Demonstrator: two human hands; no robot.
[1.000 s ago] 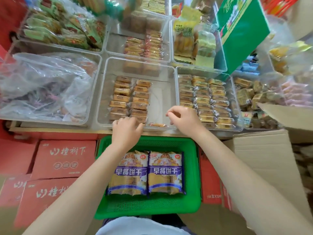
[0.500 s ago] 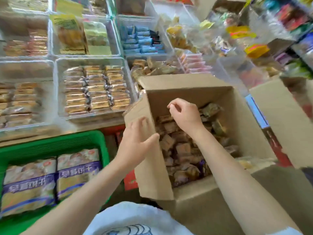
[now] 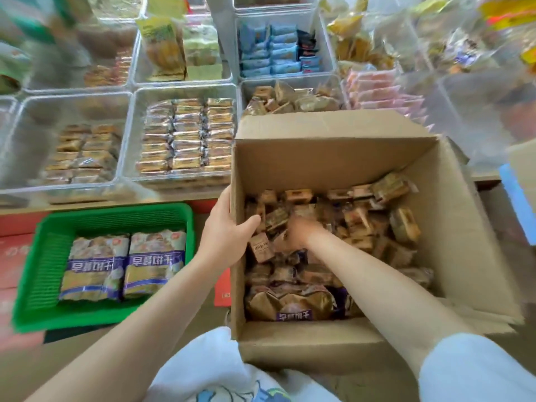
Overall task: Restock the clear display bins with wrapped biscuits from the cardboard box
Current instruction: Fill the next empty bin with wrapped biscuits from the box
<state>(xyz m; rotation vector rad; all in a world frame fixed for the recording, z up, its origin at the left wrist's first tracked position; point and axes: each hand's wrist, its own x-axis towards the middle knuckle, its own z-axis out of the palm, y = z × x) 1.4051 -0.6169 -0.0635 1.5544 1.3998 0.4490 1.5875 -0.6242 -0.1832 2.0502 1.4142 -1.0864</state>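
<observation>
1. The cardboard box (image 3: 333,158), plain brown corrugated board with its flaps folded outward, sits nearest, open at the top.
2. Inside the box lies a loose heap of wrapped biscuits (image 3: 356,224), small blocky packets in crinkled tan and brown film; a larger glossy bag with a purple band (image 3: 293,307) lies at the box's near end.
3. The left hand (image 3: 227,230) grips the box's left wall, thumb hooked over the rim to the inside, fingers outside.
4. The right hand (image 3: 300,232) is down among the packets near the box's left wall; it is blurred, so whether it holds a packet cannot be told.
5. Left of the box stands a green plastic basket (image 3: 37,256) with ribbed mesh walls, holding two flat printed bags (image 3: 124,264) side by side.
6. Beyond the box's far left corner, on the counter, a clear display bin (image 3: 136,126) of rigid glossy plastic holds neat rows of oblong golden packets (image 3: 188,134).
7. Left of that one, another clear bin (image 3: 20,126) holds fewer stacked packets.
8. Just past the box's far flap, a bin of jumbled tan packets (image 3: 290,98) like those in the box.
9. Farther still, a bin with pale blue packets (image 3: 275,50).
</observation>
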